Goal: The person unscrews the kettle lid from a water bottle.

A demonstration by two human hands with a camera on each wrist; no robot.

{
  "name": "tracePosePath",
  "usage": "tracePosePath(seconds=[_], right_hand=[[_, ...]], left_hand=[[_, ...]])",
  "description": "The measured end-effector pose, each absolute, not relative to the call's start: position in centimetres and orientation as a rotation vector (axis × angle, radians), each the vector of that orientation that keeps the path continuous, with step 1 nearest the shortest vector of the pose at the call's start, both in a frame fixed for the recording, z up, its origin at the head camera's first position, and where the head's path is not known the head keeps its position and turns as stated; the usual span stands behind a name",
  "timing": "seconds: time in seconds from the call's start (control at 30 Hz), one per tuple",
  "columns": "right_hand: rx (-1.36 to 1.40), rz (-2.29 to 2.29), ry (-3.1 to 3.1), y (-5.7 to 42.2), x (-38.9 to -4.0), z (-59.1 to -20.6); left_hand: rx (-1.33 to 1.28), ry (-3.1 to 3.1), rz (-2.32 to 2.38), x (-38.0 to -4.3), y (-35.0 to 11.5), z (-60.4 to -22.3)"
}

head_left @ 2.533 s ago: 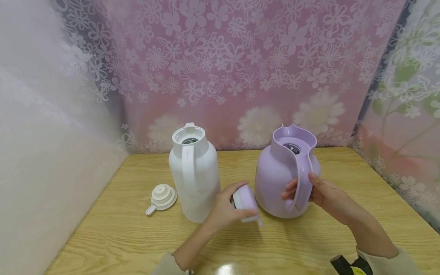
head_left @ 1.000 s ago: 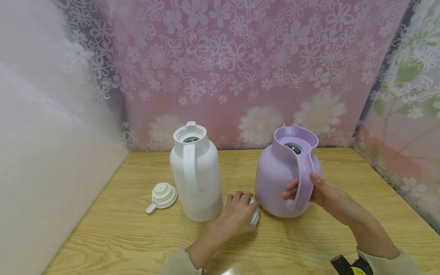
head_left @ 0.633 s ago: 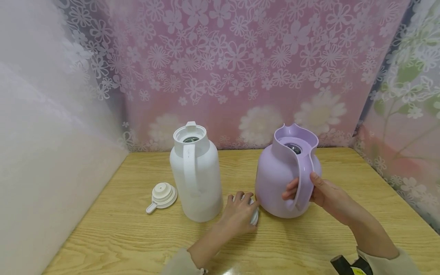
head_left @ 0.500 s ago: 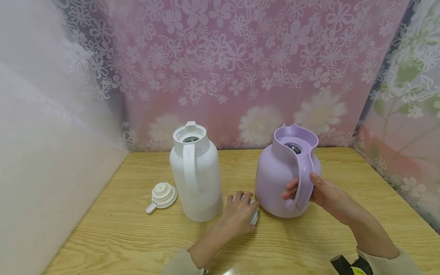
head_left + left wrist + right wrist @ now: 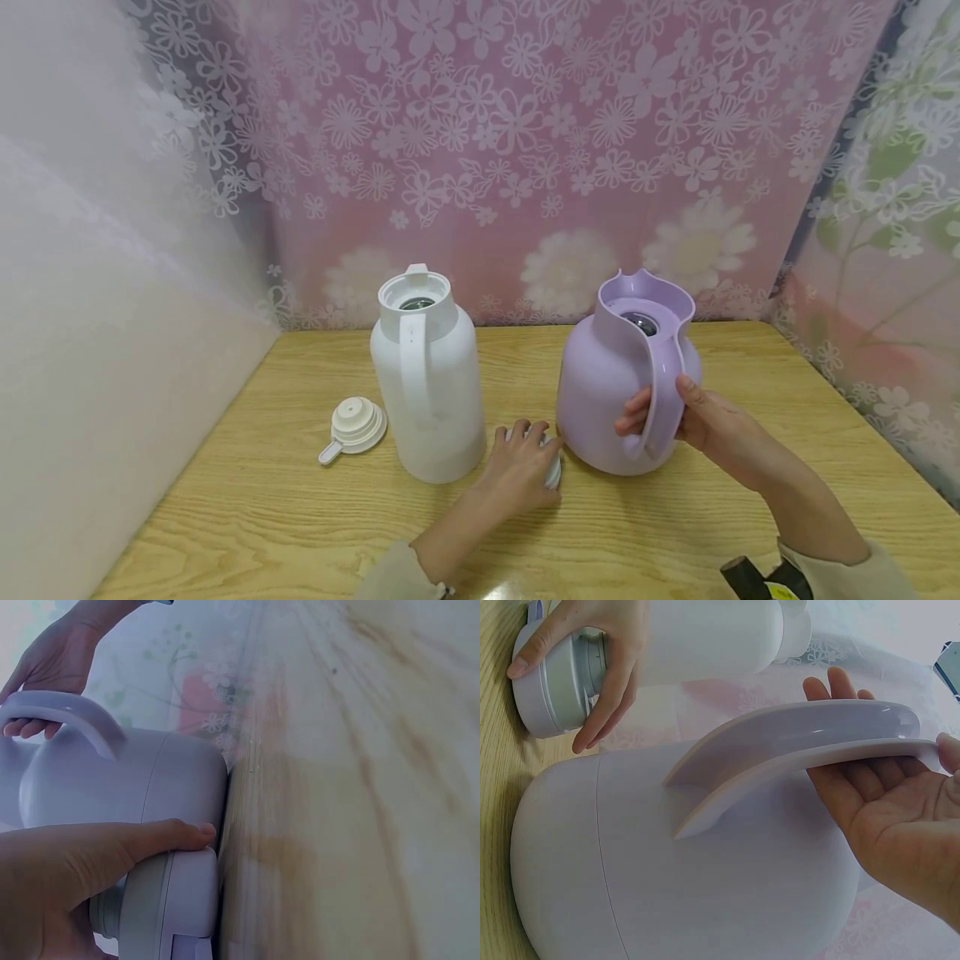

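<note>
My left hand [image 5: 517, 471] reaches over a lilac and grey jug lid [image 5: 536, 690], fingers and thumb round its sides. The lid sits upside down on the table, its lilac top against the wood, beside the base of the lilac thermos jug [image 5: 600, 400]. In the head view the hand hides most of it. My right hand [image 5: 712, 421] holds the jug's handle [image 5: 780, 742], fingers passed through the loop and thumb on the outer side. The lilac jug stands upright with its mouth uncovered.
A white thermos jug [image 5: 442, 400], also uncovered, stands upright left of my left hand. Left of it a cream stopper lid [image 5: 356, 425] with a tab lies on the wooden table [image 5: 270, 517]. A black object [image 5: 742, 577] shows by the right sleeve. Patterned sheeting [image 5: 487, 167] backs the table.
My left hand has turned the tilted lid over and lowered it upside down onto the table. Over the last half second it barely shifts. The right hand stays on the handle.
</note>
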State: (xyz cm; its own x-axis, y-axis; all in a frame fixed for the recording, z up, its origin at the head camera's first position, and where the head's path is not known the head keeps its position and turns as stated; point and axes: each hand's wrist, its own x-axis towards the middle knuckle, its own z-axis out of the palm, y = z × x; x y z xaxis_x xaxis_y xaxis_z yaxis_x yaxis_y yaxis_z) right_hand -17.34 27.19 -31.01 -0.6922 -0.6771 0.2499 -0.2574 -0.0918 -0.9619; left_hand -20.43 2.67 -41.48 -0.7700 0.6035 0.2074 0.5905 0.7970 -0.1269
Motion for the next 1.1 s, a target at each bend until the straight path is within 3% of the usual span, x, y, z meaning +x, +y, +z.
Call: tracePosePath(seconds=[0.7, 1.1], right_hand=[[-1.034, -1.852, 1.831, 27.0, -17.7, -31.1], [-1.103, -1.794, 1.881, 27.9, -17.7, -30.8]], left_hand=[[-0.844, -2.841, 0.153, -20.3, 2.7, -41.0], [-0.780, -2.823, 0.125, -20.5, 3.5, -38.7]])
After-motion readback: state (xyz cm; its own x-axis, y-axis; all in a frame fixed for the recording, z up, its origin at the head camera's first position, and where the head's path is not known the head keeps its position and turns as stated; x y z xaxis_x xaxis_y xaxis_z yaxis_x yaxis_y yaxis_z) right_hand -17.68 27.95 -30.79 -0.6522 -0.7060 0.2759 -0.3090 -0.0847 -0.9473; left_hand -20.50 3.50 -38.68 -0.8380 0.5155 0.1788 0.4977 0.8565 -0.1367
